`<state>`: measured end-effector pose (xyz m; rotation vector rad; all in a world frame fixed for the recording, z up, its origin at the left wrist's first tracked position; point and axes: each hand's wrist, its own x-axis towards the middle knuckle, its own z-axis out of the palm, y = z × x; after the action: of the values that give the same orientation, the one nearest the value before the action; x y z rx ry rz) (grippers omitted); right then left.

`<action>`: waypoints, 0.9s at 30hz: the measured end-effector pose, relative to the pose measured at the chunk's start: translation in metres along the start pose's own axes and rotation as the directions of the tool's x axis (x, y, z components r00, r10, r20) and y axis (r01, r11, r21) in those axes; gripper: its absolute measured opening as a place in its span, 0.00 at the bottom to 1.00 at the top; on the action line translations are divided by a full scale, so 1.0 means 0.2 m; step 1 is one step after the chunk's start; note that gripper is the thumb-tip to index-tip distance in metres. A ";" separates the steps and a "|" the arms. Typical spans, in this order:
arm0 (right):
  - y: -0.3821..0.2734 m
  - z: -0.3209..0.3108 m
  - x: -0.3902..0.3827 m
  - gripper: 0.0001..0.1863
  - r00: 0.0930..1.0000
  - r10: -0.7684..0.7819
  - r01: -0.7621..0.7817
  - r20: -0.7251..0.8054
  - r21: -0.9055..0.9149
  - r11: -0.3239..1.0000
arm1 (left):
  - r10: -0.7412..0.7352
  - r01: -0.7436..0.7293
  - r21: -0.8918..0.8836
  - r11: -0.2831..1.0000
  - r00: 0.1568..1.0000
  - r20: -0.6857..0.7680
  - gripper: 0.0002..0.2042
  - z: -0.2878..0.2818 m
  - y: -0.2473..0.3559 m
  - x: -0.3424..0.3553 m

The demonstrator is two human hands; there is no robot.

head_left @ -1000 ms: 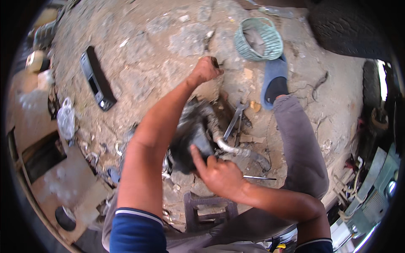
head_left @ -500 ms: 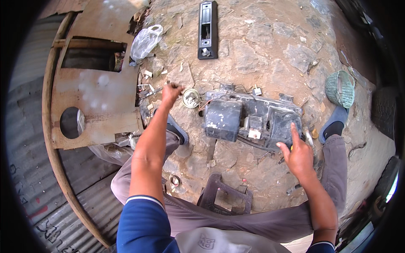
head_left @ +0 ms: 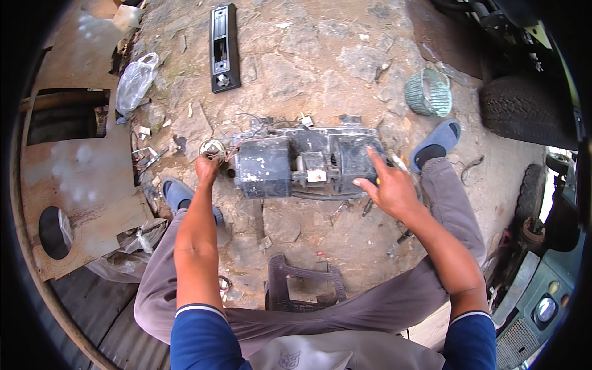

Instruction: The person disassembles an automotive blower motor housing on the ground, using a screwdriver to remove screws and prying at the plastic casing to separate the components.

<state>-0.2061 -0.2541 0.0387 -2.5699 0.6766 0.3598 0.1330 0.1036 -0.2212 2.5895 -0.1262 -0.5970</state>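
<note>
On the stony ground before me lies a dirty black plastic housing (head_left: 264, 169), with two rounded chambers, a smaller block between them and loose wires. My left hand (head_left: 207, 170) is at the near rim of a small round tin (head_left: 213, 147) of small parts, left of the housing. Its fingers are drawn together, the tips partly hidden. Over the housing's right chamber, my right hand (head_left: 394, 192) has index finger and thumb stretched out. The other fingers are curled, and a bit of yellow shows beside them; what it belongs to is hidden.
A long black panel (head_left: 224, 49) lies beyond the housing. At right stand a green woven basket (head_left: 428, 92) and a tyre (head_left: 524, 108). A clear plastic bag (head_left: 137, 81) and a cut sheet panel (head_left: 80, 166) are at left. Near my legs is a dark plastic stool (head_left: 277, 280).
My left hand has come back toward me, from beyond the tin's left side to its near rim. My right hand stays over the housing's right chamber. The whole view has shifted.
</note>
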 end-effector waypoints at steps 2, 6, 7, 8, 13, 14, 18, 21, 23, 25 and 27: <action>0.00 -0.01 0.00 0.42 1.000 0.012 -0.012 0.013 -0.010 1.000 | 0.079 -0.084 0.150 0.985 0.996 0.041 0.17 -0.04 -0.02 -0.01; -0.01 0.01 0.04 0.41 0.999 -0.027 0.028 -0.038 0.025 0.999 | -0.030 0.042 0.086 0.995 0.990 -0.140 0.18 -0.16 -0.09 0.03; 0.01 0.01 0.03 0.41 0.997 -0.014 0.016 -0.070 0.021 1.000 | -0.076 0.075 -0.012 0.997 0.983 -0.169 0.18 -0.17 0.07 0.03; 0.04 0.02 0.01 0.41 0.995 -0.006 0.008 -0.102 0.025 1.000 | -0.127 0.108 -0.104 0.989 0.972 -0.197 0.19 -0.23 0.24 0.01; -0.01 0.00 0.03 0.40 0.997 0.071 -0.068 -0.022 0.120 0.990 | 0.214 -0.398 -0.268 0.877 0.824 -0.524 0.15 -0.51 1.00 -0.42; -0.01 0.01 0.01 0.40 0.997 0.069 -0.065 -0.032 0.128 0.990 | 0.357 -0.546 -0.250 0.800 0.768 -0.532 0.12 -0.53 1.18 -0.60; 0.03 0.01 0.01 0.38 0.989 0.063 -0.043 -0.132 0.146 0.988 | 0.877 -0.878 0.067 0.473 0.477 0.064 0.33 -0.33 1.53 -1.15; 0.09 0.08 0.00 0.35 0.979 0.096 -0.055 -0.182 0.219 0.974 | 0.856 -0.928 0.268 0.257 0.348 0.384 0.46 -0.16 1.53 -1.27; 0.09 0.03 0.02 0.30 0.982 0.119 -0.077 -0.148 0.264 0.961 | 0.815 -0.905 0.370 0.209 0.370 0.445 0.51 -0.08 1.52 -1.25; 0.16 0.02 0.04 0.29 0.944 0.105 0.033 -0.313 0.407 0.913 | 0.803 -0.862 0.469 0.191 0.412 0.430 0.54 -0.06 1.55 -1.28; 0.21 -0.02 0.01 0.26 0.887 0.166 0.109 -0.431 0.545 0.831 | 0.780 -0.847 0.491 0.203 0.443 0.442 0.55 -0.04 1.58 -1.26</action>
<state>-0.2259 -0.2885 0.0270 -2.0689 0.8365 -0.4209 -0.0853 -0.1241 0.0332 2.5061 -1.9911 -0.2341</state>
